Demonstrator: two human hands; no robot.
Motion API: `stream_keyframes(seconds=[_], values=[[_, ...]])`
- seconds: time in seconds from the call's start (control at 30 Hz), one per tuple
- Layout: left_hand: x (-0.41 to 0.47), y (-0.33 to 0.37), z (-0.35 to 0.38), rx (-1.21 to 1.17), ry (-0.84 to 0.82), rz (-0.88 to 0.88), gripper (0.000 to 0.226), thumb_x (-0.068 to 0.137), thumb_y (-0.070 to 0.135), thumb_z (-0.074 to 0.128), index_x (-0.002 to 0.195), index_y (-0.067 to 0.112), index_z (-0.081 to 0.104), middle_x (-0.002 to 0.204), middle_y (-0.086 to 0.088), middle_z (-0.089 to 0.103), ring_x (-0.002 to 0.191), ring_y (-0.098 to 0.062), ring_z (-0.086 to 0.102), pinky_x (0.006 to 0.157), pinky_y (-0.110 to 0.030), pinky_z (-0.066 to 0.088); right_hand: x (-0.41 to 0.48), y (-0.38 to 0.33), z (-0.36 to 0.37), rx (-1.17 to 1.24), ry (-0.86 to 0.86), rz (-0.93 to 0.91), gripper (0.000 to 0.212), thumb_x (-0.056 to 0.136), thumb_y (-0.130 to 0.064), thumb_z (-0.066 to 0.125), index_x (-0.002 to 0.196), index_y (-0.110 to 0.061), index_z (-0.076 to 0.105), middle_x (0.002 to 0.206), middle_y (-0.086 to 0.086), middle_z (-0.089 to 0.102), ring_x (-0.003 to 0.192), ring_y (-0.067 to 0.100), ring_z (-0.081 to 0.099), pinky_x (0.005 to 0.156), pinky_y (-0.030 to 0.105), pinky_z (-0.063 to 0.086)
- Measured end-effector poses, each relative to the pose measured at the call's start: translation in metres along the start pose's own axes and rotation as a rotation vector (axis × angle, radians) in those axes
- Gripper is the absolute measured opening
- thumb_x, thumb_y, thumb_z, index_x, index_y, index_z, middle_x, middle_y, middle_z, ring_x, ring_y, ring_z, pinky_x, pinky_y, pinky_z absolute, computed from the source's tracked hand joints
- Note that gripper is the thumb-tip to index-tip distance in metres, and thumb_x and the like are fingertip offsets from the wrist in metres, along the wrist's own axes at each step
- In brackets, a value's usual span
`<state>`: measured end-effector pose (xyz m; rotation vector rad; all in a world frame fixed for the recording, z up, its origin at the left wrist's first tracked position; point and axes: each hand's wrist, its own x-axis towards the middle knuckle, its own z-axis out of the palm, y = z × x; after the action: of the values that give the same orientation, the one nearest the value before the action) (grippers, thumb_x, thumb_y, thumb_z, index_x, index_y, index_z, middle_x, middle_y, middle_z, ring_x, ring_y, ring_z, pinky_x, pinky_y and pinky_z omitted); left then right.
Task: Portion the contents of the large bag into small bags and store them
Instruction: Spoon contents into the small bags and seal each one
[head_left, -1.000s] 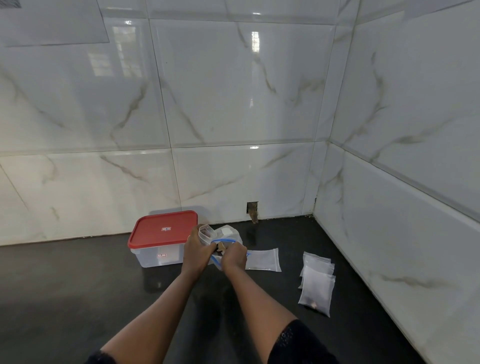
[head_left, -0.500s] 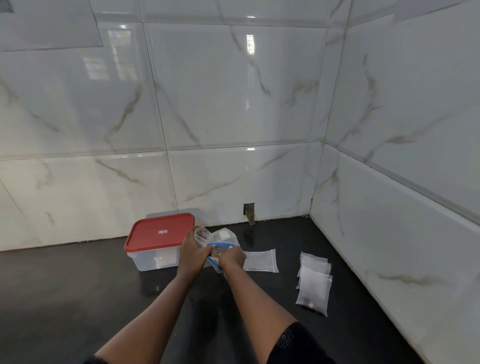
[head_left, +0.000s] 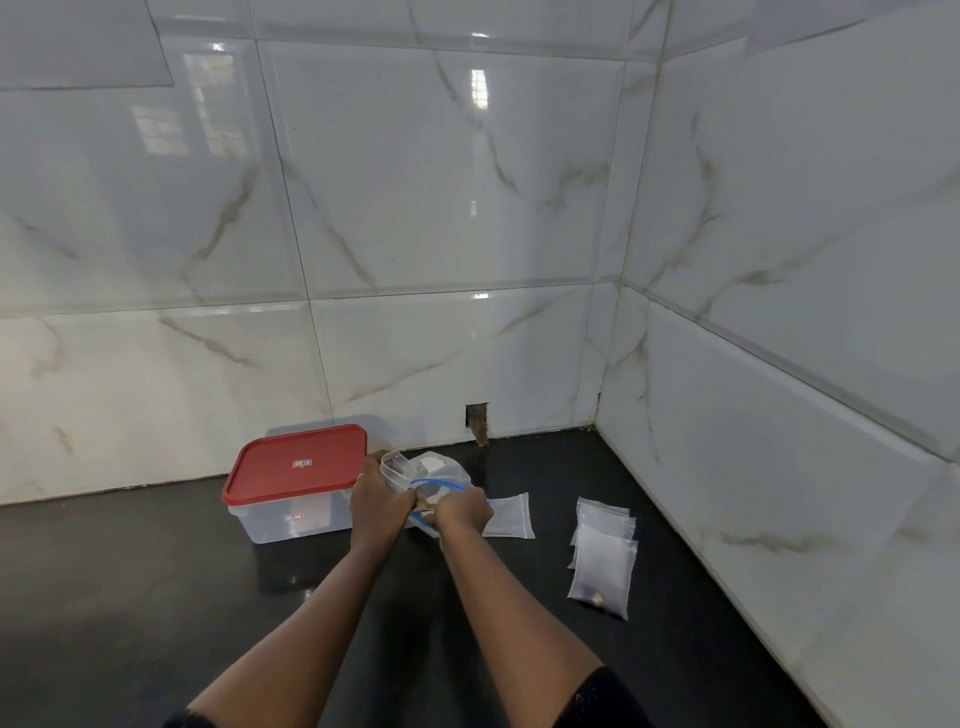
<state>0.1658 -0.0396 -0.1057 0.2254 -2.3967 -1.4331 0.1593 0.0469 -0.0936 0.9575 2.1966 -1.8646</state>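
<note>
The large clear bag (head_left: 447, 474) with a blue zip rim stands on the black counter (head_left: 156, 597), its mouth held between both hands. My left hand (head_left: 376, 506) grips a small clear bag (head_left: 397, 470) held open above the large bag's left edge. My right hand (head_left: 462, 512) pinches the large bag's rim on the right. Something brown shows between the two hands. A flat small bag (head_left: 511, 515) lies just right of my right hand. A stack of filled small bags (head_left: 602, 558) lies further right.
A clear storage box with a shut red lid (head_left: 296, 462) stands left of the hands by the back wall. White marble-tiled walls close the back and the right side. A small hole in the wall (head_left: 478, 423) sits behind the bags.
Both hands stay at the large bag's mouth with only slight shifts. The camera has moved a little; the bags and the box have not moved.
</note>
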Motion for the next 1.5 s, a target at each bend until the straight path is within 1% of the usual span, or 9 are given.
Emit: stream_keyframes(seconds=[0.17,0.43,0.57,0.7,0.8,0.87,1.03,1.17,1.5], values=[[0.0,-0.002,0.0,0.005,0.009,-0.012,0.056,0.073,0.004,0.071,0.123,0.008,0.046,0.116,-0.013,0.059,0.106,-0.028,0.056,0.09,-0.041,0.048,-0.001,-0.008,-0.028,-0.102,-0.025,-0.069,0.027,0.089,-0.01,0.063,0.116,-0.005,0.058,0.116,0.009,0.064,0.1,0.017,0.068,0.044,0.011,0.041],[-0.003,0.0,-0.001,0.009,-0.011,-0.036,0.06,0.073,0.009,0.075,0.124,0.007,0.045,0.119,-0.014,0.057,0.108,-0.03,0.055,0.093,-0.044,0.047,0.018,-0.019,-0.069,-0.168,-0.066,-0.152,0.022,0.089,-0.009,0.058,0.108,0.002,0.062,0.103,0.01,0.065,0.088,0.018,0.067,0.077,0.027,0.057],[-0.004,0.001,0.0,0.004,-0.01,-0.039,0.061,0.072,0.01,0.076,0.125,0.005,0.045,0.12,-0.015,0.057,0.109,-0.031,0.054,0.095,-0.045,0.046,0.02,-0.032,-0.102,0.01,-0.109,-0.164,0.025,0.089,0.001,0.047,0.111,0.003,0.057,0.087,0.013,0.055,0.062,0.015,0.056,0.051,0.021,0.052],[-0.005,0.002,0.001,0.006,-0.014,-0.043,0.06,0.073,0.008,0.075,0.125,0.006,0.044,0.122,-0.015,0.056,0.111,-0.031,0.053,0.096,-0.046,0.046,0.018,-0.047,-0.122,-0.068,-0.097,-0.129,0.03,0.09,0.007,0.041,0.066,0.005,0.059,0.064,0.015,0.059,0.059,0.017,0.056,0.068,0.022,0.049],[-0.006,0.001,0.003,0.001,-0.034,-0.05,0.063,0.072,0.008,0.077,0.125,0.007,0.044,0.123,-0.014,0.055,0.112,-0.03,0.053,0.096,-0.047,0.047,0.01,-0.056,-0.125,-0.051,-0.125,-0.185,0.026,0.089,0.01,0.041,0.077,0.009,0.064,0.063,0.015,0.059,0.052,0.016,0.056,0.054,0.02,0.048],[-0.006,0.0,0.004,-0.001,-0.05,-0.053,0.063,0.071,0.008,0.077,0.124,0.008,0.043,0.122,-0.014,0.056,0.111,-0.03,0.054,0.096,-0.048,0.047,0.0,-0.062,-0.12,-0.007,-0.134,-0.265,0.022,0.087,0.01,0.045,0.079,0.01,0.065,0.062,0.014,0.059,0.055,0.018,0.059,0.065,0.028,0.055],[-0.003,-0.001,0.006,0.017,-0.053,-0.062,0.063,0.069,0.006,0.077,0.122,0.007,0.044,0.118,-0.014,0.057,0.108,-0.032,0.055,0.096,-0.051,0.046,-0.024,-0.067,-0.096,-0.227,-0.135,-0.492,0.019,0.086,-0.002,0.052,0.095,0.005,0.068,0.078,0.013,0.066,0.061,0.015,0.06,0.062,0.023,0.053],[0.001,-0.002,0.006,0.04,-0.046,-0.052,0.067,0.068,0.008,0.078,0.125,0.008,0.043,0.122,-0.012,0.057,0.111,-0.031,0.054,0.1,-0.052,0.043,-0.04,-0.065,-0.082,-0.565,-0.107,-0.784,0.024,0.089,0.0,0.052,0.105,0.002,0.07,0.1,0.018,0.072,0.093,0.027,0.068,0.091,0.034,0.053],[0.0,-0.001,0.005,0.033,-0.029,-0.069,0.069,0.071,0.01,0.077,0.13,0.006,0.04,0.128,-0.015,0.053,0.116,-0.033,0.051,0.101,-0.048,0.043,-0.052,-0.065,-0.075,-0.784,-0.105,-0.977,0.031,0.094,-0.001,0.049,0.12,-0.005,0.064,0.122,0.012,0.065,0.11,0.024,0.059,0.1,0.026,0.044]])
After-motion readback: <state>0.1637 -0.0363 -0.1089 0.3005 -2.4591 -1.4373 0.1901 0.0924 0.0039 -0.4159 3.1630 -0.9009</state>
